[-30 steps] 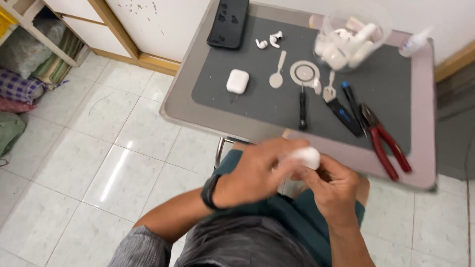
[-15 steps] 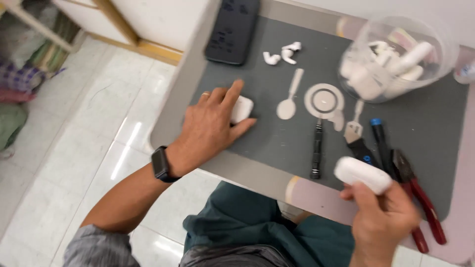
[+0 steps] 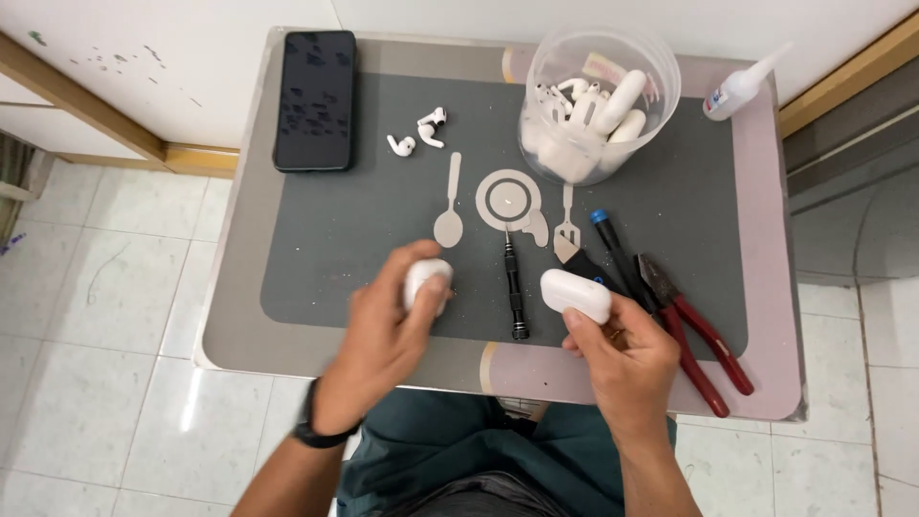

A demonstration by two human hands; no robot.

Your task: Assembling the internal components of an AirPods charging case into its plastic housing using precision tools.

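Note:
My left hand (image 3: 383,335) grips a small white earbud case (image 3: 424,280) over the grey mat (image 3: 325,230), near the table's front edge. My right hand (image 3: 622,359) holds a second white earbud case (image 3: 574,294) by its underside, just right of a thin black screwdriver (image 3: 514,282). Two loose white earbuds (image 3: 417,134) lie at the back of the mat. A spoon-shaped metal pry tool (image 3: 448,213) lies just beyond my left hand.
A clear plastic tub (image 3: 598,101) of white earbud parts stands at the back. A black phone (image 3: 314,99) lies back left, a glue bottle (image 3: 742,88) back right. Red-handled pliers (image 3: 699,330), a blue-tipped screwdriver (image 3: 617,249), a round metal disc (image 3: 507,199) and a fork-shaped tool (image 3: 566,225) lie on the mat.
My left hand reached to the case on the mat, picked it up and brought it toward me. My right hand with the other case moved left, nearer the black screwdriver.

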